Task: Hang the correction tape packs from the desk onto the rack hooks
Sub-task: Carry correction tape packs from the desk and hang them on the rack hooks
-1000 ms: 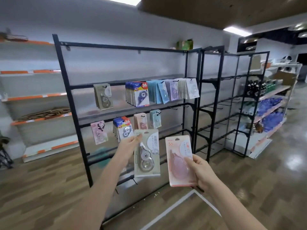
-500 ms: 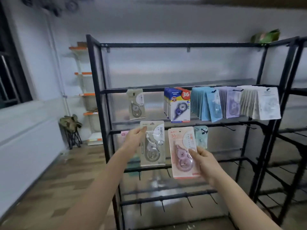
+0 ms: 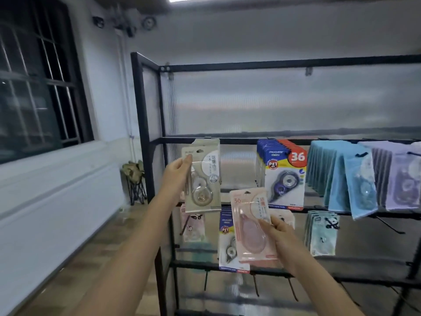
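Your left hand [image 3: 178, 173] is raised at centre-left of the frame, pinching a beige correction tape pack [image 3: 202, 179] by its left edge near the top, fingers curled round the card. The pack sits upright, its top edge overlapping another beige pack that hangs from the upper bar of the black rack [image 3: 145, 137]; whether its hang hole is on a hook cannot be told. Your right hand [image 3: 279, 236] is lower, at centre of the frame, gripping a pink correction tape pack [image 3: 248, 226] along its right edge, thumb across the front. The pink pack leans slightly left, in front of the rack's second row, apart from any hook. Right of the beige pack, on the upper row, hangs a stack of blue-and-white packs [image 3: 282, 176] marked 36, then light blue packs [image 3: 341, 176], then lilac packs [image 3: 398, 179] at the right edge. On the lower row: a pale pink pack [image 3: 192, 226] at left, another blue-and-white pack [image 3: 227, 245] partly behind the pink one you hold, and mint packs [image 3: 322, 233] to the right. Bare hooks [image 3: 255, 285] stick out from the bar beneath. A dark window [image 3: 36, 83] fills the upper left.
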{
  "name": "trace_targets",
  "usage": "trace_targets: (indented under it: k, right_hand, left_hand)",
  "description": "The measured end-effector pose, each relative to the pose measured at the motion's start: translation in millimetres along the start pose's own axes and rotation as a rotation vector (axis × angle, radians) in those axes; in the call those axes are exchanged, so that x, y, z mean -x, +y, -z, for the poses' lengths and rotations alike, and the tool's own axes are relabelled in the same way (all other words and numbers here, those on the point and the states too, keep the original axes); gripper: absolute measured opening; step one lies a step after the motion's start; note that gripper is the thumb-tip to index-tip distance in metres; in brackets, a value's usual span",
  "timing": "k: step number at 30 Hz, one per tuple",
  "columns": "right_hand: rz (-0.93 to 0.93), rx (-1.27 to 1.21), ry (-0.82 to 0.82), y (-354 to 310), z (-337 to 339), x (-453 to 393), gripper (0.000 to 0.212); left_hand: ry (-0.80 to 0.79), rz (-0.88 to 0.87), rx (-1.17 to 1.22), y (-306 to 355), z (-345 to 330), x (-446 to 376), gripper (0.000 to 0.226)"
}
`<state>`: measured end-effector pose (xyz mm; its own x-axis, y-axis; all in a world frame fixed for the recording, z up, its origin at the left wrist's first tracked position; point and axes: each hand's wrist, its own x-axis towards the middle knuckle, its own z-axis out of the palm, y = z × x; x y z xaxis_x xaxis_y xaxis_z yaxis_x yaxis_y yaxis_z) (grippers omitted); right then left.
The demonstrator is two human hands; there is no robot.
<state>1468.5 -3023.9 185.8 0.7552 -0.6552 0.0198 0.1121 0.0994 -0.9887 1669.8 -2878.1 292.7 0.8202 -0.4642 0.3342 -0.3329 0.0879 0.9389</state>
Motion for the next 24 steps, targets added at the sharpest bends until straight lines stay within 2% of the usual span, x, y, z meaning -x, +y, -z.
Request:
trace_targets:
  k: [3, 6, 10, 14, 18, 24]
  right_hand:
    - [-0.021, 0.0, -0.049, 0.9, 5.8, -12.2, 0.023]
    - [-0.05, -0.006, -0.075, 0.4, 13.2, -20.4, 0.022]
    - [-0.067, 0.008, -0.083, 1.7, 22.0, -28.6, 0.021]
    - [-0.032, 0.062, -0.091, 6.3, 27.8, -31.3, 0.021]
    - [-0.046, 0.054, -0.072, 7.9, 33.8, -30.2, 0.018]
    - [-0.078, 0.029, -0.031, 21.2, 45.9, -19.6, 0.019]
  left_hand:
    - [0.079, 0.029, 0.048, -5.2, -2.2, -7.6, 0.028]
    - [0.113, 0.082, 0.078, -15.9, -3.0, -16.0, 0.04]
    - [0.114, 0.097, 0.063, -13.4, -13.8, -21.7, 0.026]
    - [0.14, 0.081, -0.062, -12.9, -22.9, -37.4, 0.035]
    - [0.187, 0.082, -0.18, -15.8, -29.7, -50.2, 0.032]
    - [0.219, 0.137, -0.057, -35.6, -32.3, -39.5, 0.041]
